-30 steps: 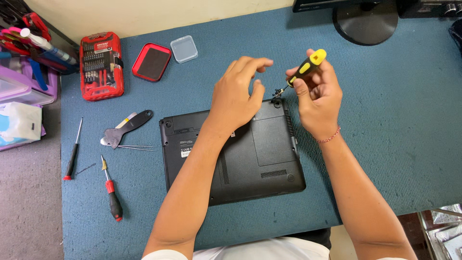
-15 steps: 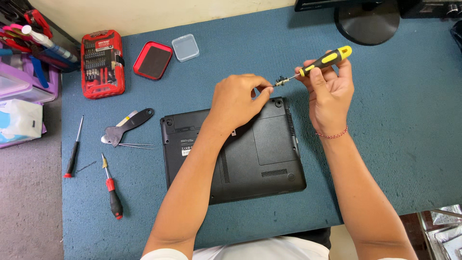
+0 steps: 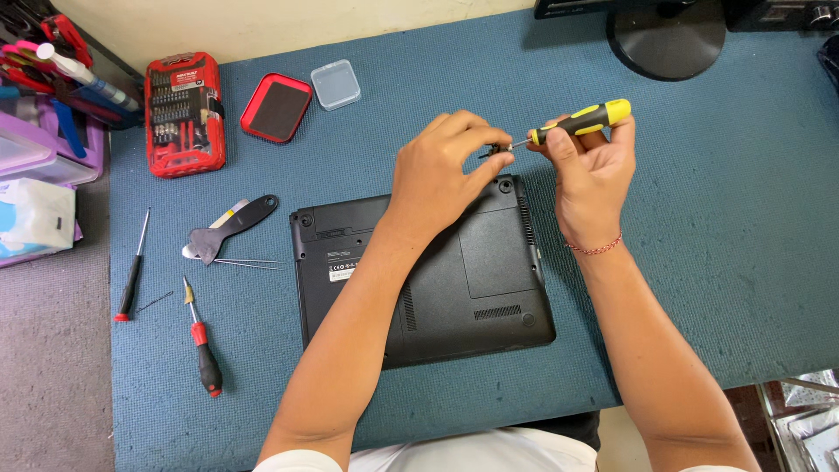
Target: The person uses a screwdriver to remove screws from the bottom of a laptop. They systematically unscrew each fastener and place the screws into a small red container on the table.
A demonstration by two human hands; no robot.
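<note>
Screwdriver (image 3: pixel 578 121) now level, left hand (image 3: pixel 446 166) at its tip.

Blue-matted table (image 3: pixel 743 245) against a cream wall (image 3: pixel 262 26).

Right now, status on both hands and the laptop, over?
Right hand gripping the yellow-black screwdriver, held level. Left hand pinching at its tip. Black laptop lies underside up beneath. Nothing in the way.

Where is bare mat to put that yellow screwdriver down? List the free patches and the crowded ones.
Free: the blue mat right of the laptop, below the monitor base; also the strip between the clear plastic box and that base. Crowded: left of the laptop, with the pry tool, red-handled screwdriver, thin screwdriver and bit set.
</note>
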